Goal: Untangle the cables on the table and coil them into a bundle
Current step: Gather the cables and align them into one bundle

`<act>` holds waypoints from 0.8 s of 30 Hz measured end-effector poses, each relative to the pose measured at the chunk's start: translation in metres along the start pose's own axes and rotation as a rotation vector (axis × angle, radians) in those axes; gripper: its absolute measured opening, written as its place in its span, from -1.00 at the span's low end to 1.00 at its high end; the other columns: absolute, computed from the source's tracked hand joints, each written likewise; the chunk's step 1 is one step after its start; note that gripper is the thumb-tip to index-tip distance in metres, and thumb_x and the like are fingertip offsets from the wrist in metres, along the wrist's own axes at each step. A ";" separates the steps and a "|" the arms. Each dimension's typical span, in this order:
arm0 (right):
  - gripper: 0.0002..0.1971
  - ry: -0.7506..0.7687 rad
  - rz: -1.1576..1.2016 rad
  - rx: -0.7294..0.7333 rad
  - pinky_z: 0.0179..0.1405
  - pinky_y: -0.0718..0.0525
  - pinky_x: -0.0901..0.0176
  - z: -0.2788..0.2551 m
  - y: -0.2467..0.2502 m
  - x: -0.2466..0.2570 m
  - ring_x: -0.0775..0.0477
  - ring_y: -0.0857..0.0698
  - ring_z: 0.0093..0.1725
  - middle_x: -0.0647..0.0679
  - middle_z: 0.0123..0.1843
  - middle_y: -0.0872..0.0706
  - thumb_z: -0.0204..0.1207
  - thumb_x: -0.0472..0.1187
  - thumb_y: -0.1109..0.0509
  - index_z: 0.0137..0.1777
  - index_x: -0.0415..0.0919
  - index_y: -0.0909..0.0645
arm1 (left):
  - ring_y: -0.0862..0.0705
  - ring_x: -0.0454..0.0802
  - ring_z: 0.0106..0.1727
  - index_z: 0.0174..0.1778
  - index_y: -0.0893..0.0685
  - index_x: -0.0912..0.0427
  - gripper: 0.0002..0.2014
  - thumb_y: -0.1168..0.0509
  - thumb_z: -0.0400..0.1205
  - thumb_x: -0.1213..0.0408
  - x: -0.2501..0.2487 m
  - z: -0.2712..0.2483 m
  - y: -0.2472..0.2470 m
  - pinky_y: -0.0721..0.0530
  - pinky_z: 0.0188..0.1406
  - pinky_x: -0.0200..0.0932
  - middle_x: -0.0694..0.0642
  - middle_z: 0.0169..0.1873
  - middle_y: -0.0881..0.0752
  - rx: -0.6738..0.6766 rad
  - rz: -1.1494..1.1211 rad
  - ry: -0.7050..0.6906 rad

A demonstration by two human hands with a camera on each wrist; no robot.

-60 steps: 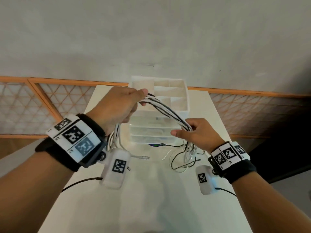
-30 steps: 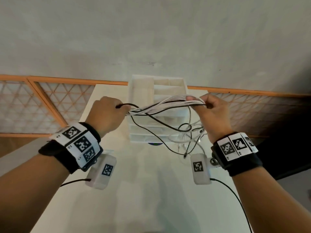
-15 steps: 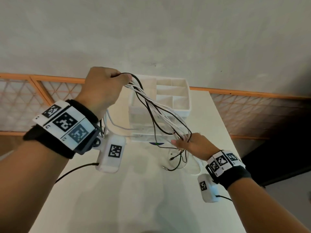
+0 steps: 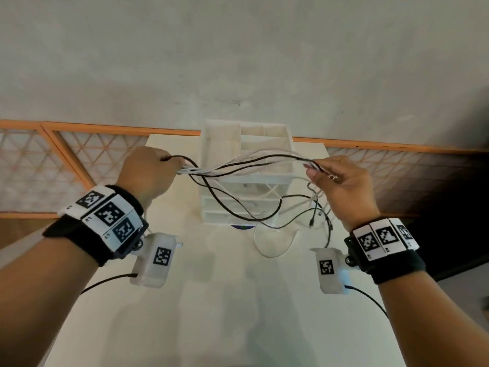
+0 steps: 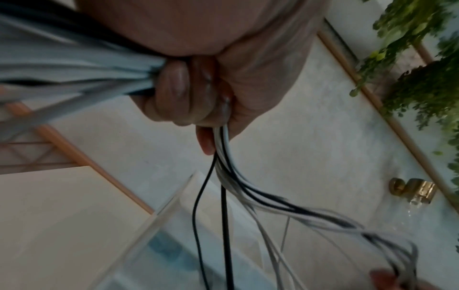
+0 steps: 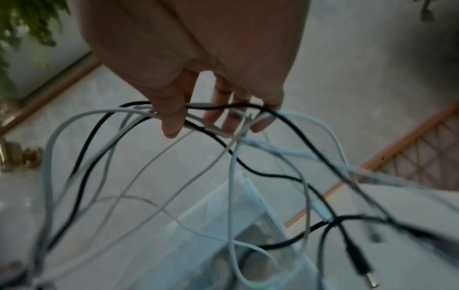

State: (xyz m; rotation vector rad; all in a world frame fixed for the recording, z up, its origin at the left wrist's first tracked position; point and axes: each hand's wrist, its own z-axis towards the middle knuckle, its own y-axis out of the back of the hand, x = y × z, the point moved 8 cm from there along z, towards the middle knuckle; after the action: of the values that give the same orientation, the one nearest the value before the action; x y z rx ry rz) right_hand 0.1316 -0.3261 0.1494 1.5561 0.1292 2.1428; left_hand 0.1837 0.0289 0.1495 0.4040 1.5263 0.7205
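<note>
Stretching black and white cables above the drawer organizer, left hand fisted round one end, right hand fingers loosely hooking the other, loose ends dangling before it

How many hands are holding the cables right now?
2. The left hand grips the cables left of the white organizer; the right hand holds them on its right.

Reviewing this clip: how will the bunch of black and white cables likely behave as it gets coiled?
The thin black and white cables sag between the left hand and right hand, so probably floppy and light. Loose ends dangle toward the white table, likely to snag. The right hand's hold looks loose; strands may slip.
</note>
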 end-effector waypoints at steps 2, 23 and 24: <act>-0.92 -0.042 0.084 -0.012 -0.25 -0.61 0.31 0.000 -0.001 0.002 0.06 -0.66 -0.24 -0.20 -0.16 -0.79 0.60 -0.18 -0.50 -0.11 0.00 -0.79 | -0.44 0.07 -0.50 -0.32 -0.71 0.32 -0.61 -0.30 0.69 0.10 0.000 -0.006 -0.012 -0.29 -0.49 -0.13 0.16 -0.56 -0.49 0.026 0.103 -0.010; -0.33 -0.291 -0.575 0.561 -0.12 -0.57 0.04 -0.057 -0.047 -0.103 0.04 -0.62 -0.30 0.15 -0.44 -0.57 0.14 0.60 -0.39 -0.36 -0.08 -0.56 | -0.28 0.07 -0.51 -0.39 -0.60 0.37 -0.60 -0.38 0.60 0.10 0.004 0.011 0.013 -0.32 -0.30 0.00 0.01 -0.64 -0.37 -0.114 -0.328 0.010; -0.48 -0.318 -0.615 0.576 0.03 -0.63 0.00 -0.062 -0.049 -0.112 0.01 -0.71 -0.15 0.18 -0.34 -0.65 0.09 0.55 -0.41 -0.36 0.09 -0.62 | -0.26 0.04 -0.53 -0.46 -0.54 0.26 -0.61 -0.37 0.62 0.11 -0.001 0.011 0.010 -0.29 -0.33 -0.05 -0.08 -0.69 -0.33 -0.095 -0.343 0.002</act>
State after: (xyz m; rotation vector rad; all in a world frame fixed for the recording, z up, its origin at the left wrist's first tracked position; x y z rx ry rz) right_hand 0.1166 -0.3194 0.0133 1.8218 1.0421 1.4148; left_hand 0.1930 0.0379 0.1574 0.0655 1.5077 0.5196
